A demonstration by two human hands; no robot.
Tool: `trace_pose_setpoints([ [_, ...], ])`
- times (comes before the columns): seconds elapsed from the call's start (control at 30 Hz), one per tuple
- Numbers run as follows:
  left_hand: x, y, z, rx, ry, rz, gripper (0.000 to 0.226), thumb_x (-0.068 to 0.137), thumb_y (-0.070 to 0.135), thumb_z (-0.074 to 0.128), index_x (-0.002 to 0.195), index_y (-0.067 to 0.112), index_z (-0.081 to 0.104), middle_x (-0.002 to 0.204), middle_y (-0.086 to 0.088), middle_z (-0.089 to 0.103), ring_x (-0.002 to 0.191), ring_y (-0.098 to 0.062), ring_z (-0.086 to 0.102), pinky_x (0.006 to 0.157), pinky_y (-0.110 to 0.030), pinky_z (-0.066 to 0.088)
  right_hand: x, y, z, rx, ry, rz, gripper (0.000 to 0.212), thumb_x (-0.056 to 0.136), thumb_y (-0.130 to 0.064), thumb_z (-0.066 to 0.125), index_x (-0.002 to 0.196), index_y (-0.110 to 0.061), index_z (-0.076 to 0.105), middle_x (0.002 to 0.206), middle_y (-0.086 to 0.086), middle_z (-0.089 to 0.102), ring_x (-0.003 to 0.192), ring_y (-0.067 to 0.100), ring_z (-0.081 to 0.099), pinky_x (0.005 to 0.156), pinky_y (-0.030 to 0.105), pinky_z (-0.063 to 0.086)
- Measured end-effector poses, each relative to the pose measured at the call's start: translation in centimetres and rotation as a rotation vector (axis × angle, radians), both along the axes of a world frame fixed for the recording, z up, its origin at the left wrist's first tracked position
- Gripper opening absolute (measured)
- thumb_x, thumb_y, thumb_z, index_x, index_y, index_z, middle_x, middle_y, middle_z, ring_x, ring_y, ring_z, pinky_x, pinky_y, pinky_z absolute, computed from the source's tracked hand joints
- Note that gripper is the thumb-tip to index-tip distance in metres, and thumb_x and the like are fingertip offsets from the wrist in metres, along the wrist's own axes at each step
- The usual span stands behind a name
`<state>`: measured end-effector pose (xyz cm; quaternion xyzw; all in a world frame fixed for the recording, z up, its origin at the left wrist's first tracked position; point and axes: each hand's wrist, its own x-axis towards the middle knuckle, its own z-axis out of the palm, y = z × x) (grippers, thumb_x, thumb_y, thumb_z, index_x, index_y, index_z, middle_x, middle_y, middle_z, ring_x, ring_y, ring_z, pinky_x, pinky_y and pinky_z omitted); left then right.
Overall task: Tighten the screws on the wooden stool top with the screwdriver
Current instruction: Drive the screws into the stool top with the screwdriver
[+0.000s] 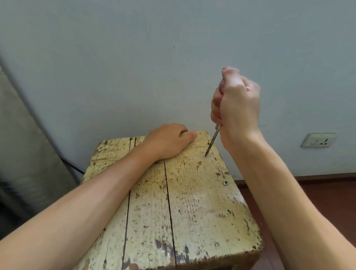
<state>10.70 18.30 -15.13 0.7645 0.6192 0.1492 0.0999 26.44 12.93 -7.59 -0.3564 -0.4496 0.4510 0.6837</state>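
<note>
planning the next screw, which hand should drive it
Right: the right hand grips the screwdriver, its tip in the far screw, and the next screw lies along that same edge. The left hand holds the stool top.

Handle of screwdriver (212, 140) unseen inside right hand (238, 105).

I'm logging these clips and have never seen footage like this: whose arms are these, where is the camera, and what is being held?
No machine here: a person works with bare hands, and the single picture comes from a camera worn on their head, looking forward and down. The left hand steadies the wooden stool top, holding its far edge. The right hand grips a screwdriver in a fist, its tip set in a screw near the right edge. Two more screws sit nearer along that edge. Behind is a wall with a socket.
</note>
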Motion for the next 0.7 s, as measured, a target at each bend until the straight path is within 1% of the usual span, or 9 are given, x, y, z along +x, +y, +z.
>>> trace_pose_setpoints([
  [0.1,0.1,0.0,0.0,-0.004,-0.003,-0.005,0.051,0.101,0.065,0.035,0.107,0.026,0.068,0.106,0.008,0.069,0.097,-0.018,0.062,0.089,-0.04,0.051,-0.4,0.1,-0.1,-0.015,0.046,-0.149,0.044,0.109,-0.018,0.046,0.077,-0.018,0.016,0.063,0.006,0.024,0.053,0.019,0.016,0.052,0.03,0.013],
  [0.17,0.1,0.0,0.0,-0.004,-0.004,-0.006,0.051,0.101,0.065,0.035,0.107,0.026,0.068,0.105,0.008,0.069,0.097,-0.018,0.062,0.087,-0.039,0.05,-0.5,0.2,-0.2,-0.015,0.039,-0.184,0.041,0.109,-0.018,0.046,0.081,-0.016,0.015,0.071,0.011,0.021,0.061,0.024,0.013,0.055,0.036,0.011],
  [0.23,0.1,0.0,0.0,-0.001,0.0,-0.006,0.051,0.101,0.065,0.035,0.108,0.026,0.068,0.106,0.007,0.069,0.098,-0.019,0.062,0.086,-0.038,0.05,-0.5,0.2,-0.3,-0.008,0.036,-0.169,0.043,0.109,-0.019,0.046,0.078,-0.018,0.016,0.066,0.008,0.021,0.055,0.021,0.014,0.052,0.031,0.013],
  [0.3,0.0,0.0,0.0,-0.001,0.0,-0.004,0.05,0.101,0.065,0.036,0.11,0.027,0.068,0.108,0.008,0.069,0.099,-0.019,0.062,0.086,-0.038,0.049,-0.2,0.2,-0.2,-0.013,0.04,-0.12,0.049,0.109,-0.019,0.047,0.069,-0.023,0.019,0.056,0.0,0.024,0.047,0.015,0.017,0.046,0.023,0.016],
  [0.33,0.0,0.0,0.0,-0.002,-0.001,-0.003,0.05,0.101,0.065,0.036,0.111,0.028,0.068,0.109,0.008,0.068,0.1,-0.019,0.062,0.087,-0.038,0.049,0.0,0.1,-0.2,-0.013,0.042,-0.086,0.051,0.109,-0.019,0.047,0.066,-0.024,0.021,0.053,-0.004,0.025,0.045,0.014,0.017,0.045,0.022,0.017],
  [0.4,0.1,0.0,0.0,-0.003,-0.002,-0.001,0.049,0.101,0.065,0.036,0.111,0.028,0.067,0.109,0.008,0.068,0.099,-0.019,0.062,0.086,-0.038,0.049,0.4,-0.1,-0.3,0.0,0.048,-0.018,0.051,0.109,-0.02,0.05,0.068,-0.023,0.02,0.052,-0.005,0.025,0.047,0.015,0.016,0.046,0.025,0.016],
  [0.47,0.0,0.1,-0.1,-0.002,-0.004,0.003,0.049,0.101,0.066,0.037,0.11,0.029,0.068,0.107,0.009,0.068,0.098,-0.018,0.062,0.085,-0.038,0.049,0.8,-0.4,-0.5,0.024,0.043,0.034,0.048,0.108,-0.02,0.053,0.073,-0.02,0.019,0.054,-0.001,0.025,0.05,0.018,0.016,0.048,0.029,0.015],
  [0.6,0.0,0.2,-0.2,-0.007,-0.017,0.002,0.047,0.1,0.067,0.037,0.107,0.031,0.067,0.104,0.01,0.068,0.097,-0.018,0.062,0.087,-0.039,0.05,1.3,-0.9,-1.1,0.067,0.006,0.083,0.051,0.107,-0.026,0.058,0.063,-0.022,0.034,0.056,0.002,0.033,0.049,0.017,0.026,0.045,0.028,0.027],
  [0.7,0.0,0.0,-0.2,-0.008,-0.025,-0.003,0.045,0.099,0.066,0.037,0.11,0.032,0.065,0.106,0.01,0.067,0.098,-0.019,0.062,0.088,-0.04,0.05,1.1,-1.5,-1.5,0.049,-0.051,0.111,0.051,0.101,-0.037,0.062,0.063,-0.019,0.034,0.057,0.007,0.032,0.051,0.02,0.028,0.048,0.032,0.029],
])
